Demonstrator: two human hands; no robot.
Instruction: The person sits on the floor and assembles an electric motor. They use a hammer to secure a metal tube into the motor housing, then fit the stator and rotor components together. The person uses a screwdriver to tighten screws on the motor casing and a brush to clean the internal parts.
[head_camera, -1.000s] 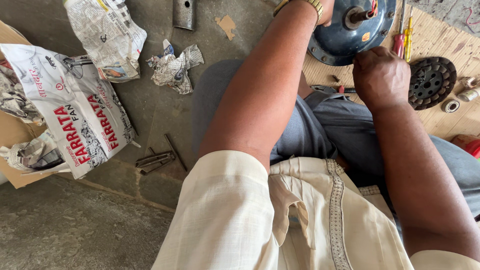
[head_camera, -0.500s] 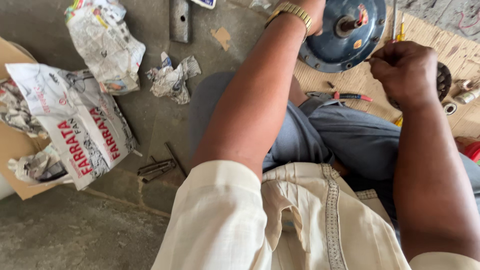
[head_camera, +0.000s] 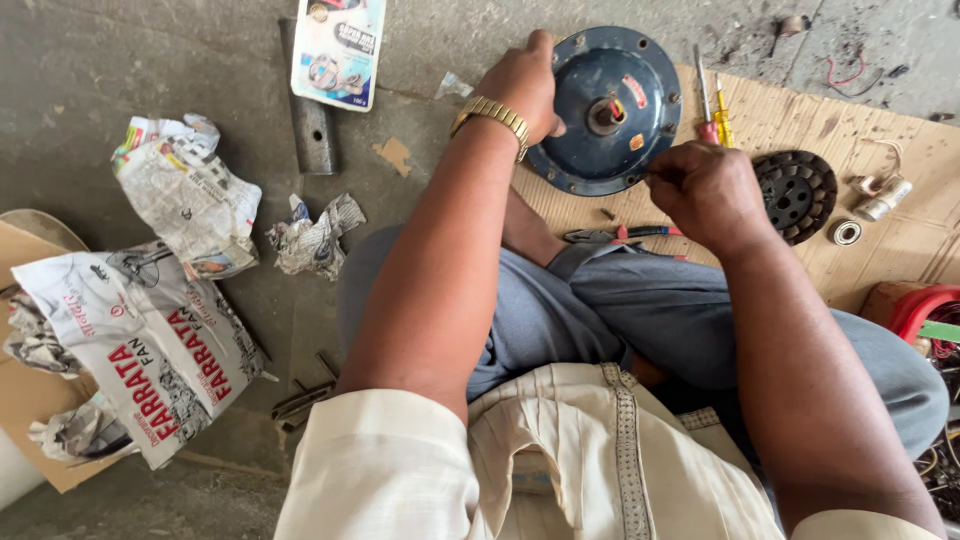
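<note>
1. Head view: the left hand (head_camera: 520, 85) is clamped on the rim of the blue round motor housing (head_camera: 600, 105), fingers (head_camera: 540, 42) wrapped over its edge, so it is steadied.
2. The right hand (head_camera: 705, 190) is curled shut just beside the housing's lower rim; whether anything is pinched cannot be told.
3. The housing is propped on cardboard (head_camera: 890, 250), pliers (head_camera: 620, 235) and screwdrivers (head_camera: 712, 100) kept near.

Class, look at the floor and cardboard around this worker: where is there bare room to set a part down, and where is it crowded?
Bare concrete lies left of the metal bar, above the crumpled newspaper. Bare cardboard shows beyond the black disc. Crowded: around the blue housing, gripped by the left hand, with the right hand, screwdrivers and pliers close by.
</note>
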